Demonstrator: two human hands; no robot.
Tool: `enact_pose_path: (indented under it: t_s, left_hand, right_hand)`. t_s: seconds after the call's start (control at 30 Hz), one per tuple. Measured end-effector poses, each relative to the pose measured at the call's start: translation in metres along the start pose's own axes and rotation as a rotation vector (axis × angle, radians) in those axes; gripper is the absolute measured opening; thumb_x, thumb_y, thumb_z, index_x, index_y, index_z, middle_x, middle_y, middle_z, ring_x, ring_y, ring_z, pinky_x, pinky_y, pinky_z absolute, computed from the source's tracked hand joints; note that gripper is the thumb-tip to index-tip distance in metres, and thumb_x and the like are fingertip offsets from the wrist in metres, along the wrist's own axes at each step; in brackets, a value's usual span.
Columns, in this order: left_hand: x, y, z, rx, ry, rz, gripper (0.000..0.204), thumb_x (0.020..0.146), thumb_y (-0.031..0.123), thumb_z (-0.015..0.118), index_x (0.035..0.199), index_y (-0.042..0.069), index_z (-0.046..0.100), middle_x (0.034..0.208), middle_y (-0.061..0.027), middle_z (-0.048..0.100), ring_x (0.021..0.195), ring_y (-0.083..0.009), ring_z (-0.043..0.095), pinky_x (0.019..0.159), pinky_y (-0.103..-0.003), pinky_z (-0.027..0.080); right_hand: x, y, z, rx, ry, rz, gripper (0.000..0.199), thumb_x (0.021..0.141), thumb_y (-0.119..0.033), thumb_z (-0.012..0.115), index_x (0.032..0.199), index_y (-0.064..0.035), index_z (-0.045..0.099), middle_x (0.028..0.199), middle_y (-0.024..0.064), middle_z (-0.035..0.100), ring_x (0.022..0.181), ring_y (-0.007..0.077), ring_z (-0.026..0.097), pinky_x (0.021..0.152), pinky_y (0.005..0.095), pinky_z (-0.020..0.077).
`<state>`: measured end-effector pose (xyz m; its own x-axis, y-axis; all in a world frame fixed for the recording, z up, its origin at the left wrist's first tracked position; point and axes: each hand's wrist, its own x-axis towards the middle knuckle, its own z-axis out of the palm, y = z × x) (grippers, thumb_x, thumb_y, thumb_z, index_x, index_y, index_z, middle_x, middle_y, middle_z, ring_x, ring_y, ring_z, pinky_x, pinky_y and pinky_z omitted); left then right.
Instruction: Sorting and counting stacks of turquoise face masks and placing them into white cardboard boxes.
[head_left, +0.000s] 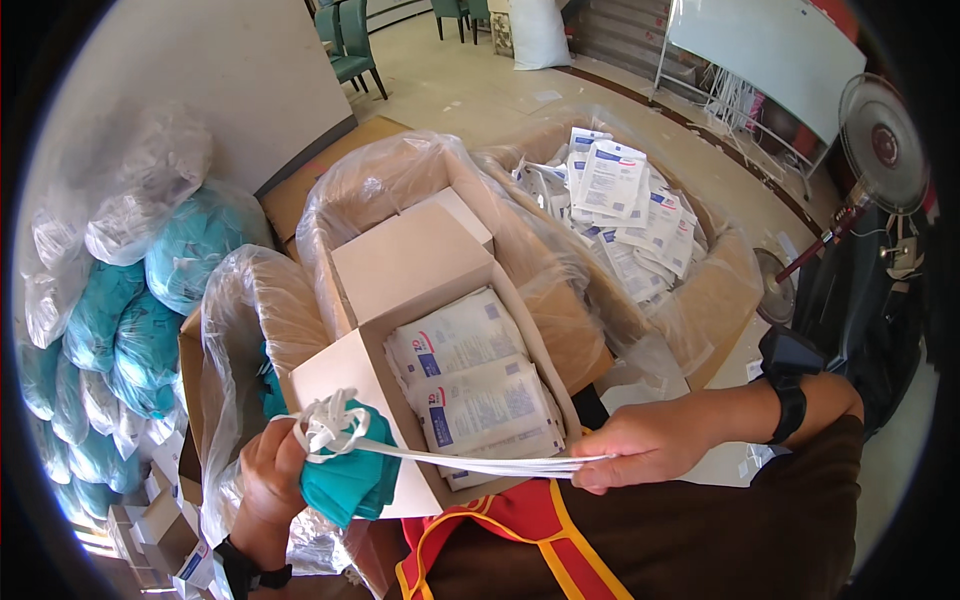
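My left hand (268,480) grips a folded teal garment (350,485) with a bunch of white ties (335,425) on top. My right hand (640,445) pinches the stretched white ties (500,463), pulled taut to the right across a small open cardboard box (400,265). That box holds stacked white sealed packets (470,375) with blue and red print. It rests on my lap, tilted toward me.
A large plastic-lined carton (720,290) at right holds several white packets (625,205). Another lined carton (380,180) sits behind the small box. Clear bags of teal garments (120,330) pile at left. A standing fan (880,140), whiteboard (770,45) and green chairs (350,45) stand farther off.
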<state>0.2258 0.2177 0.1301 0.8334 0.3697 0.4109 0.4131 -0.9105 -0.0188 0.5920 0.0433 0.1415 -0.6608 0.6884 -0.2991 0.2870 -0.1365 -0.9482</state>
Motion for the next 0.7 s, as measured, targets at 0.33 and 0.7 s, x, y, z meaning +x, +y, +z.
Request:
enact_pose_path:
  t_s: [0.33, 0.7]
  left_hand:
    - [-0.087, -0.119, 0.004, 0.042, 0.227, -0.688, 0.032, 0.069, 0.015, 0.078, 0.090, 0.001, 0.060, 0.080, -0.0165, 0.062, 0.072, -0.0365, 0.063, 0.062, -0.041, 0.051]
    - [-0.083, -0.089, 0.058, -0.888, 0.667, -1.032, 0.068, 0.082, 0.031, 0.070, 0.132, -0.008, 0.045, 0.111, -0.0187, 0.066, 0.098, -0.0293, 0.065, 0.092, -0.041, 0.049]
  right_hand:
    - [-0.048, 0.012, 0.006, 0.266, 0.066, 0.059, 0.030, 0.103, -0.029, 0.043, 0.087, -0.0046, 0.051, 0.070, 0.0004, 0.048, 0.062, 0.0096, 0.045, 0.058, 0.0261, 0.0391]
    - [-0.061, 0.120, 0.016, 0.919, 1.007, -0.367, 0.025, 0.096, -0.026, 0.049, 0.083, -0.0042, 0.050, 0.063, 0.0044, 0.049, 0.043, 0.0074, 0.037, 0.039, 0.0201, 0.0275]
